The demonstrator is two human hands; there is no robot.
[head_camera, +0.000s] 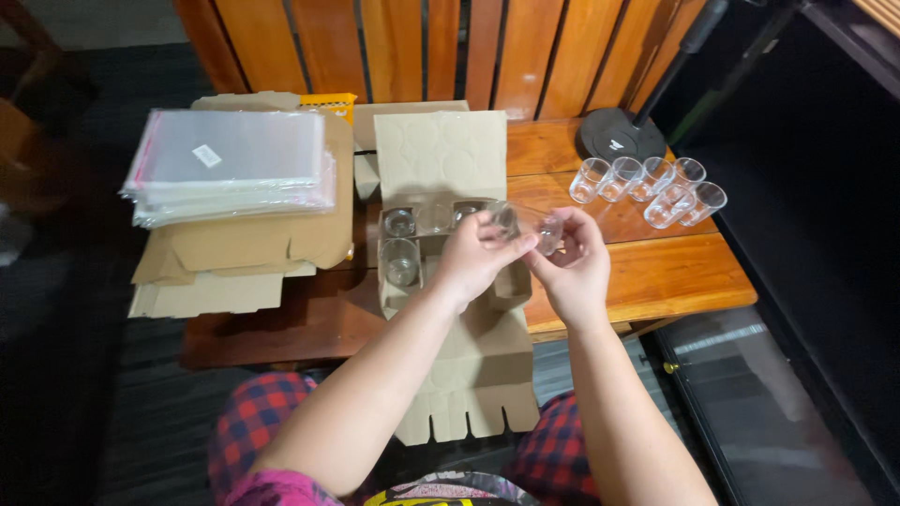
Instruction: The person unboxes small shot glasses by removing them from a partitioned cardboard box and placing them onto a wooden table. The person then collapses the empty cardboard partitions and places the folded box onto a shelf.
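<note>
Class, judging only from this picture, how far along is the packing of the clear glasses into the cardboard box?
Done: a few glasses already sit in the compartments of the cardboard box. In hand: the left hand and right hand together hold one clear glass above it. Left: six loose glasses on the wooden table.

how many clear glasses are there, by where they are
Loose on the wooden table beside the black round stand base: 6 clear glasses
Seated in the cardboard box: 4 glasses, as far as shows
Held sideways between the left hand and right hand: 1 glass
Total: 11
</note>
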